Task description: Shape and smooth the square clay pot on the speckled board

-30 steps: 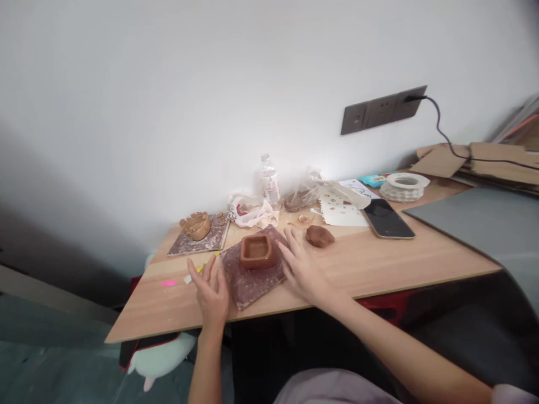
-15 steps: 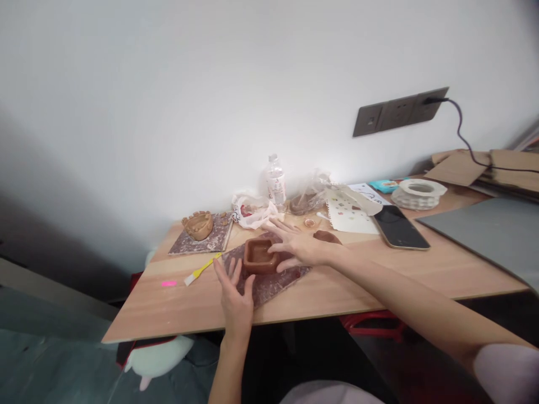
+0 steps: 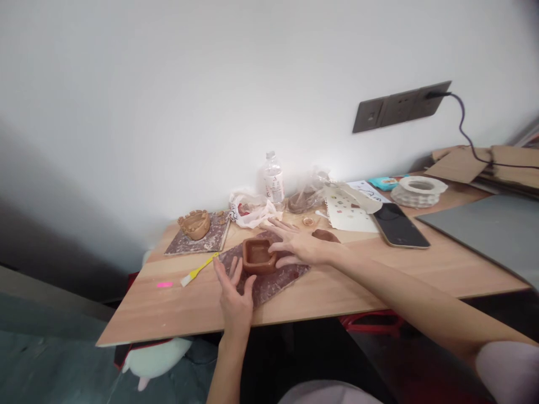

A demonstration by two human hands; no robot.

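Observation:
A square brown clay dish (image 3: 259, 266) with thick walls sits on a dark speckled board (image 3: 269, 287). My left hand (image 3: 236, 297) is open at the board's near left, thumb and fingers spread, just short of the dish. From the right, my right hand (image 3: 297, 245) reaches in with its fingers spread; the fingertips are at the dish's right wall, and I cannot tell whether they touch. A brown clay lump (image 3: 325, 235) lies beyond my right hand. Left of the board is a yellow brush (image 3: 197, 271) with pale bristles.
A round clay bowl (image 3: 196, 225) stands on a second board (image 3: 177, 246). Behind are a plastic bottle (image 3: 274, 179), a crumpled bag (image 3: 256, 213) and bagged clay (image 3: 300, 202). A phone (image 3: 398, 224), paper (image 3: 347, 216), white ring-shaped object (image 3: 416, 192) and grey panel (image 3: 484, 224) lie right.
The view has shifted slightly, so the table items appear a little further left. Both hands hold nearly the same pose around the clay dish.

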